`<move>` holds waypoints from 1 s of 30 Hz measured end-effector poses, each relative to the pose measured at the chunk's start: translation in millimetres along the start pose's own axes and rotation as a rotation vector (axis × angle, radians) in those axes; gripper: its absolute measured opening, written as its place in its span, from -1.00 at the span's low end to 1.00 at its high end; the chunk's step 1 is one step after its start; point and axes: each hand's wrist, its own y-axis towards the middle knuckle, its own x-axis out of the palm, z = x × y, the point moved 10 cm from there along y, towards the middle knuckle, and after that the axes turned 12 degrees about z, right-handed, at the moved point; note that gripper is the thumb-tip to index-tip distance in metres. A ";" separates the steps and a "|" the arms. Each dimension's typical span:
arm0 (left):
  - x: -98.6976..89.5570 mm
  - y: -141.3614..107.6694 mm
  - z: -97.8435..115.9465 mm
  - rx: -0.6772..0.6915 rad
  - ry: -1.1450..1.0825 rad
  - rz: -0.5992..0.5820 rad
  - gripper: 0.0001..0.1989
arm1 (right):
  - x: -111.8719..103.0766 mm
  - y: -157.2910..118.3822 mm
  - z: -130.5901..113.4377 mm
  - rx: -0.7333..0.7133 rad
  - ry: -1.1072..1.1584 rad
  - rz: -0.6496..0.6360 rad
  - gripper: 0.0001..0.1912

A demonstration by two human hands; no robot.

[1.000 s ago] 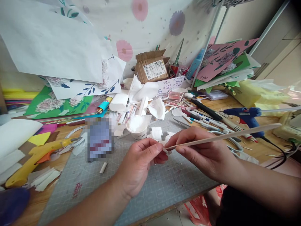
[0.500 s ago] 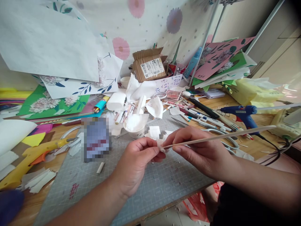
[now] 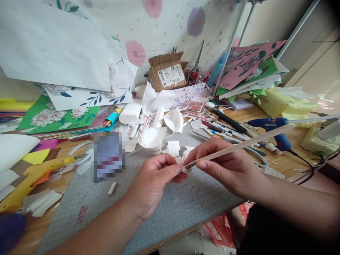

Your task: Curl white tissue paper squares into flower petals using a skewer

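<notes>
My left hand [image 3: 156,180] pinches a small crumpled piece of thin white paper [image 3: 185,170] between thumb and fingers, over the cutting mat. In my right hand [image 3: 228,168] is a long, flat, pale stick [image 3: 249,142], wooden by its look, gripped near its lower end. That end touches the paper at my left fingertips; the rest slants up to the right. Part of the paper is hidden by my fingers. Just beyond my hands stand a paper cup [image 3: 153,150] of white stuff and small stacked white paper squares [image 3: 173,148].
The grey cutting mat [image 3: 106,219] lies under my hands. A yellow glue gun [image 3: 34,180] rests at left, a blue glue gun [image 3: 276,129] at right with its cord. Pens and markers [image 3: 225,129], a cardboard box [image 3: 167,72] and flower-decorated sheets [image 3: 47,113] crowd the back.
The stick has turned in my right hand, showing more of its flat side, and its far end has swung left and up. The paper looks more tucked into my left fingers.
</notes>
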 end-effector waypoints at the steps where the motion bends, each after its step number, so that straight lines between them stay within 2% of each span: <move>1: 0.0 0.0 -0.4 -0.003 -0.003 0.000 -0.89 | 0.2 0.2 1.3 0.021 0.030 0.000 -0.96; 8: -0.3 0.7 -4.5 -0.021 -0.044 -0.020 -0.88 | 1.8 -0.8 6.0 0.121 0.187 -0.025 -0.93; 13: -0.1 2.4 -5.0 -0.019 -0.057 -0.039 -0.87 | 3.6 -1.2 -0.5 0.048 0.088 -0.068 -0.93; 17: 0.3 2.2 -4.0 -0.015 -0.056 -0.055 -0.89 | 0.3 1.0 -2.5 -0.015 -0.009 -0.040 -0.93; 22: 2.3 1.4 0.5 0.029 -0.029 -0.062 -0.90 | -5.9 2.1 0.7 0.005 -0.015 -0.010 -0.95; 26: 2.3 1.8 -0.5 0.019 -0.028 -0.040 -0.87 | 0.8 -1.7 -5.2 -0.001 0.040 -0.094 -0.92; 30: 2.2 1.3 0.1 0.016 -0.019 -0.040 -0.83 | 6.7 -4.8 -14.1 -0.097 -0.031 -0.134 -0.87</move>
